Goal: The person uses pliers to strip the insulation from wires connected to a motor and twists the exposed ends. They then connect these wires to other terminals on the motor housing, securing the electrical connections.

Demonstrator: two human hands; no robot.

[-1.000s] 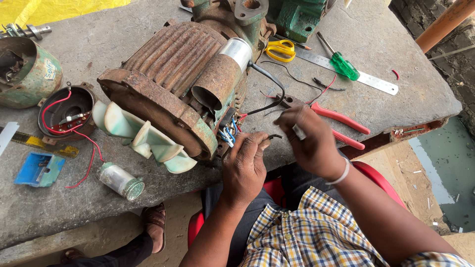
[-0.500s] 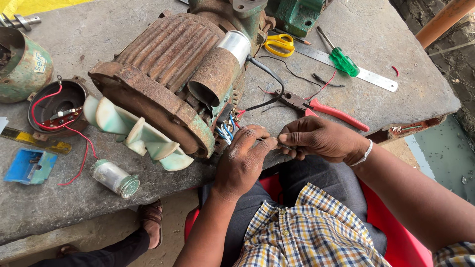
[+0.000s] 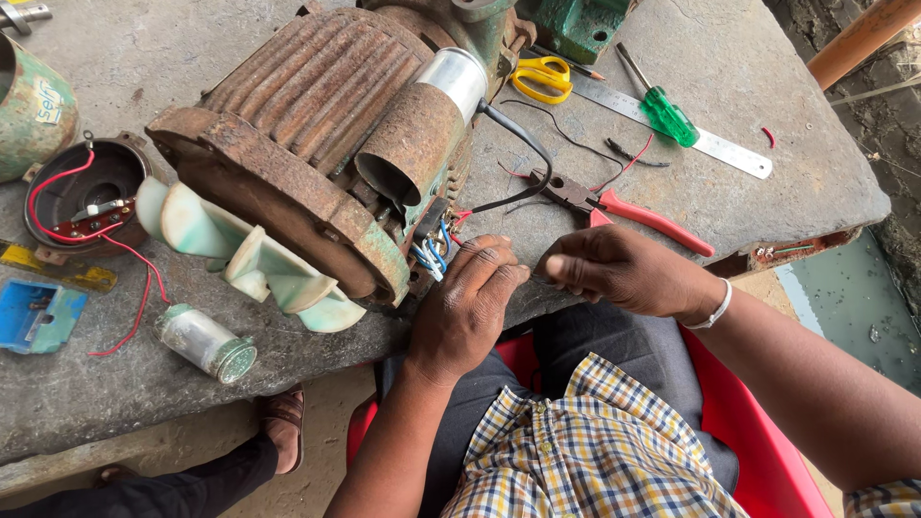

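My left hand (image 3: 468,309) rests at the stone table's front edge, its fingers closed on the bundle of blue, white and red wires (image 3: 436,251) that comes out of the rusty electric motor (image 3: 307,134). My right hand (image 3: 624,273) is just to the right, thumb and fingers pinched together close to the left fingertips. Whatever is in the pinch is too small to see. A pale green fan (image 3: 240,257) sits on the motor's near end, and a rusty cylinder with a silver cap (image 3: 422,134) lies along its side.
Red-handled pliers (image 3: 624,209) lie just behind my right hand. Farther back are yellow scissors (image 3: 542,77), a green screwdriver (image 3: 669,113) and a steel ruler (image 3: 729,152). A glass jar (image 3: 206,343), a blue box (image 3: 36,315) and a round black cover with red wire (image 3: 82,192) lie left. Someone's sandalled foot (image 3: 283,422) shows below the table.
My right hand came down from above the pliers and met the left hand at the wires, then drew slightly back to the right. The left hand stayed at the wires.
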